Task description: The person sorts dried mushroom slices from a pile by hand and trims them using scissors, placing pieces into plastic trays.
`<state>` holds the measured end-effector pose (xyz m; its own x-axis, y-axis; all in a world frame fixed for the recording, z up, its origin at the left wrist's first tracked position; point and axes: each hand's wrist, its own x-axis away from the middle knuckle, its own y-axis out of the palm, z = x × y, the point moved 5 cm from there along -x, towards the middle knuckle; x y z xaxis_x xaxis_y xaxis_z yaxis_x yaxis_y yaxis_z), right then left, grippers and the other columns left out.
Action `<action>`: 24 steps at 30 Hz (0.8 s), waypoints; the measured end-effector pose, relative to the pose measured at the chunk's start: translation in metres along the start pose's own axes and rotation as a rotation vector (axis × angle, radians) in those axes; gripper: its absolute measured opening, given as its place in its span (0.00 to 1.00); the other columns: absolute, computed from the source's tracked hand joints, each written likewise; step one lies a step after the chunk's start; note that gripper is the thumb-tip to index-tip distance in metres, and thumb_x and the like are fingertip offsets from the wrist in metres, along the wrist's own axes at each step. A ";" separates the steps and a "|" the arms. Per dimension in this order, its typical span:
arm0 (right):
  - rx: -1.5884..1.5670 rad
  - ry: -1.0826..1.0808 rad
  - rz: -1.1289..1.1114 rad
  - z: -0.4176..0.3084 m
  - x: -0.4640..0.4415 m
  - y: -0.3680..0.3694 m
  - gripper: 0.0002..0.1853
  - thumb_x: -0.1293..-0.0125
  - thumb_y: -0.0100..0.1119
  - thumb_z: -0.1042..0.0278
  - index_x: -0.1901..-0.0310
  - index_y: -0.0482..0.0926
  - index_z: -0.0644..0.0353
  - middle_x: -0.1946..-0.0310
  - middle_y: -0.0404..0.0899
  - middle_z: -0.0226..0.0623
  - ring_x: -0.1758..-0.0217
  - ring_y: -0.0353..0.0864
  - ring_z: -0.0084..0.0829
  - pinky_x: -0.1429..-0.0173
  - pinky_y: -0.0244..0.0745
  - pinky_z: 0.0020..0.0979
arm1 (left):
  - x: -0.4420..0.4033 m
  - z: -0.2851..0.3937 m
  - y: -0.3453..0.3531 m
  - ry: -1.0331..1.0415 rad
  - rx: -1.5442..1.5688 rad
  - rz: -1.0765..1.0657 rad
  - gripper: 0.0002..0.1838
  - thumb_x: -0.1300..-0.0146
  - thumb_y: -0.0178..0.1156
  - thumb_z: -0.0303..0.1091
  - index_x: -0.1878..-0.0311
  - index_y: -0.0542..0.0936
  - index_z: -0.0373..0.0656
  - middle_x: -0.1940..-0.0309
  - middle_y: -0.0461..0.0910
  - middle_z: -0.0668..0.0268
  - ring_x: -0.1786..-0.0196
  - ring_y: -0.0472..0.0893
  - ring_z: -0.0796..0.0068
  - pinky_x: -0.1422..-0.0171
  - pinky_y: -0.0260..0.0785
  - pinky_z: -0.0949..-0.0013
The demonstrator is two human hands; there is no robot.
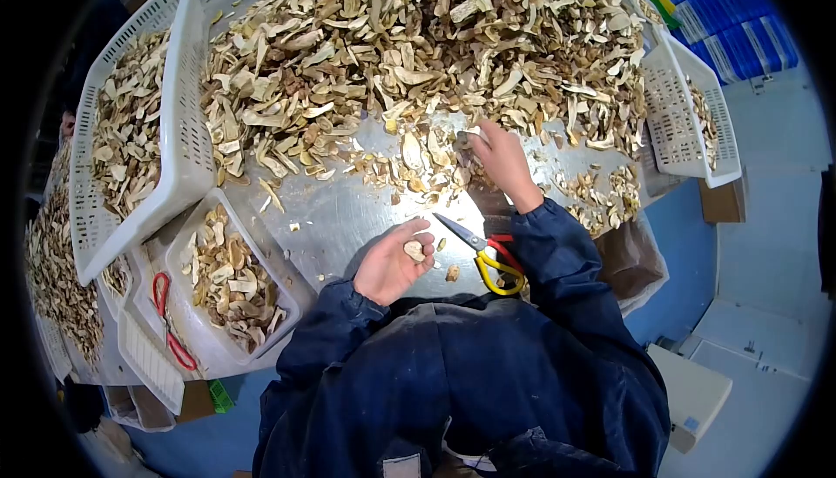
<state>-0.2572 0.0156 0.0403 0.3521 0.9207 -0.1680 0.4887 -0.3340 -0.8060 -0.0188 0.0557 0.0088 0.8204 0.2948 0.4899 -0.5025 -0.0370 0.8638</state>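
My left hand (392,262) is palm up near the table's front edge, fingers curled around a pale dried mushroom slice (414,251). Farther forward, my right hand (503,162) reaches down to a loose scatter of mushroom slices (416,154), its thumb and fingers pinched together. A dark bit shows at those fingertips, too small to name. Between my two arms lie scissors (478,244) with one yellow and one red handle, blades toward the scatter. A small brown mushroom piece (452,273) rests beside them.
A large heap of dried mushroom slices (383,51) covers the back of the metal table (326,212). White baskets of slices stand left (187,143) and right (675,117). A white tub (292,299) and red-handled scissors (165,317) are at front left.
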 end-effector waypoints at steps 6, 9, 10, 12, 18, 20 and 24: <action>0.332 0.027 -0.184 -0.009 -0.001 0.020 0.13 0.37 0.56 0.60 0.66 0.72 0.63 0.77 0.78 0.50 0.72 0.78 0.52 0.68 0.71 0.47 | 0.002 0.001 -0.007 0.015 0.040 -0.047 0.13 0.31 0.51 0.33 0.47 0.70 0.40 0.63 0.74 0.67 0.60 0.75 0.74 0.51 0.70 0.70; 0.015 0.077 -0.306 -0.017 0.007 0.015 0.14 0.36 0.55 0.59 0.66 0.72 0.64 0.77 0.78 0.48 0.74 0.77 0.47 0.68 0.71 0.42 | 0.001 0.005 0.000 0.034 0.045 0.017 0.13 0.31 0.51 0.33 0.46 0.70 0.40 0.60 0.73 0.66 0.60 0.75 0.74 0.50 0.70 0.70; -0.149 0.099 -0.360 -0.031 0.013 0.007 0.15 0.35 0.55 0.58 0.66 0.72 0.65 0.78 0.78 0.48 0.75 0.77 0.46 0.69 0.70 0.40 | 0.003 0.008 0.012 0.041 0.062 0.054 0.13 0.31 0.51 0.33 0.46 0.70 0.40 0.59 0.73 0.66 0.60 0.75 0.74 0.50 0.70 0.71; -0.344 0.140 -0.584 -0.065 0.028 -0.004 0.16 0.33 0.53 0.57 0.64 0.73 0.65 0.78 0.76 0.50 0.75 0.74 0.43 0.68 0.68 0.37 | 0.005 0.010 0.026 0.050 0.104 0.103 0.13 0.31 0.50 0.33 0.46 0.69 0.41 0.57 0.72 0.65 0.61 0.75 0.75 0.53 0.71 0.73; 0.124 0.008 -0.169 -0.025 0.007 0.015 0.14 0.39 0.57 0.60 0.61 0.77 0.64 0.77 0.76 0.52 0.72 0.75 0.50 0.67 0.70 0.41 | -0.006 -0.003 -0.013 -0.074 0.271 -0.085 0.10 0.28 0.46 0.33 0.48 0.69 0.41 0.61 0.71 0.66 0.66 0.71 0.81 0.68 0.66 0.81; 0.204 0.085 -0.270 -0.023 0.004 0.024 0.14 0.42 0.57 0.60 0.64 0.76 0.65 0.73 0.78 0.54 0.64 0.79 0.52 0.62 0.72 0.46 | -0.005 -0.006 -0.016 -0.121 0.340 -0.212 0.10 0.28 0.45 0.33 0.49 0.69 0.41 0.63 0.71 0.66 0.68 0.69 0.82 0.71 0.63 0.82; -0.112 0.163 -0.327 -0.017 0.009 0.021 0.16 0.44 0.60 0.57 0.65 0.79 0.64 0.77 0.79 0.48 0.75 0.79 0.44 0.69 0.72 0.36 | -0.005 -0.002 -0.019 -0.022 0.222 -0.209 0.15 0.28 0.45 0.34 0.42 0.67 0.41 0.56 0.74 0.65 0.57 0.74 0.77 0.57 0.70 0.77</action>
<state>-0.2305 0.0131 0.0311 0.2809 0.9412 0.1875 0.6771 -0.0559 -0.7338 -0.0135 0.0573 -0.0106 0.9066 0.2974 0.2992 -0.2522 -0.1866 0.9495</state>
